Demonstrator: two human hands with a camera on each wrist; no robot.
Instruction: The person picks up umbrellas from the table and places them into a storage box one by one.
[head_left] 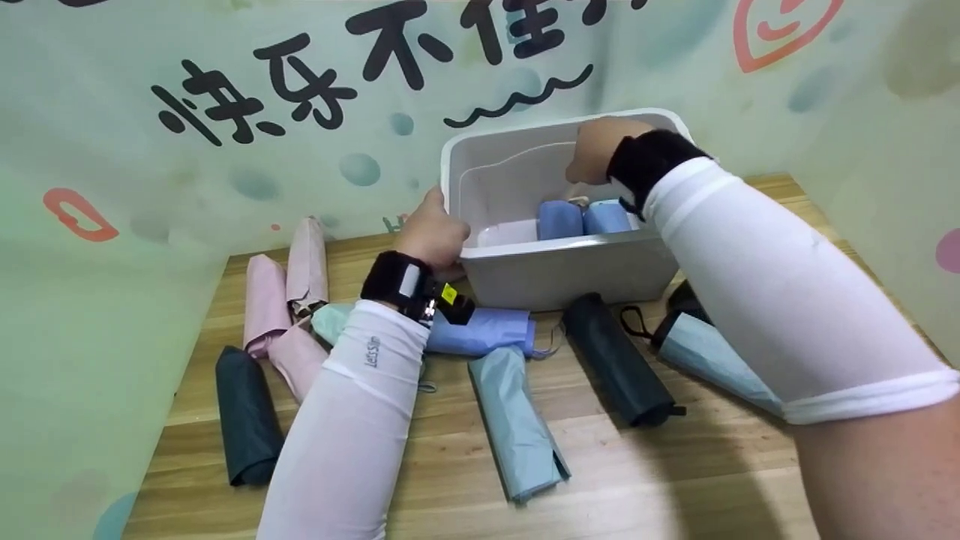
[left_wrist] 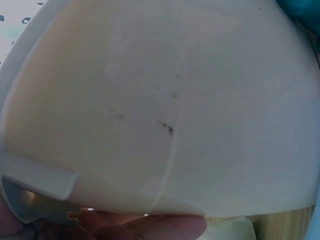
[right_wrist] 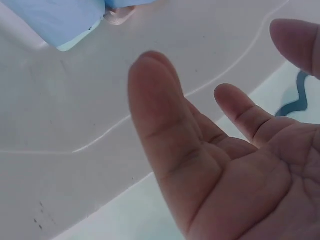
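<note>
While the pale-grey rectangular plastic bin [head_left: 562,277] faced open-side up, long axis running left-to-right, the left hand [head_left: 435,232] pinched its left end and the right hand [head_left: 596,150] hovered above, spread.

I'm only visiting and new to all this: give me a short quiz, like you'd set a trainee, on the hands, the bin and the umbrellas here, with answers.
1. Fill in: the left hand grips the ____.
2. True or false: the right hand is empty.
3. What colour are the folded umbrellas inside the storage bin?
A) pink
B) blue
C) black

Key
1. Storage bin, at its left end in the head view.
2. True; the right wrist view shows it holding nothing.
3. B.
</note>
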